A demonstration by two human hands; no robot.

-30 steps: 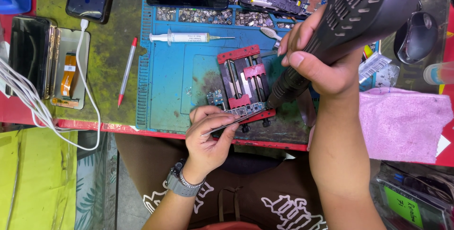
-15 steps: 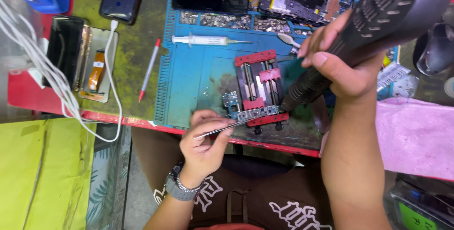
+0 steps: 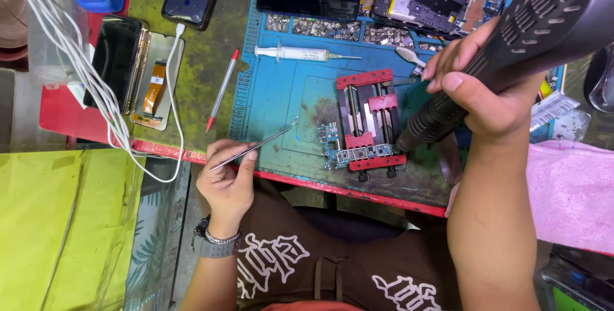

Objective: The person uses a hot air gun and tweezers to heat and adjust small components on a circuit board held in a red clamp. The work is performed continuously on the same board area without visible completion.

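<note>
Below right hand [image 3: 486,87] | fist wraps hot-air gun [image 3: 511,42], nozzle angled at circuit board [image 3: 352,152] clamped in red holder [image 3: 369,122] | left hand [image 3: 227,180] pinches tweezers [image 3: 256,148], tips held off the heat, left of board

Circuit board [image 3: 350,151] in clamp [image 3: 369,120], on mat [image 3: 281,93]

Bare blue mat [image 3: 288,103] left of the red clamp [image 3: 369,119]; syringe [image 3: 300,53] above, pen [image 3: 222,90] alongside.
</note>
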